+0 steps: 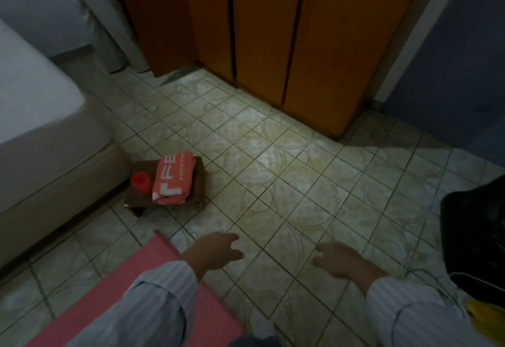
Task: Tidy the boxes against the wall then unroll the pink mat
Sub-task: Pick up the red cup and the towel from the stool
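Note:
The pink mat (153,267) lies flat on the tiled floor at the lower left, partly hidden under my left sleeve. Its far corner points toward a small stool. My left hand (216,251) hovers just past the mat's right edge, fingers loosely apart, holding nothing. My right hand (341,260) is over bare tiles to the right, also empty with fingers spread. No boxes are in view.
A low dark wooden stool (200,180) carries a red cup (140,181) and a folded orange towel (175,177) beside the bed (41,133) at left. An orange wardrobe (273,32) stands ahead. A black bag (475,237) sits at the right edge.

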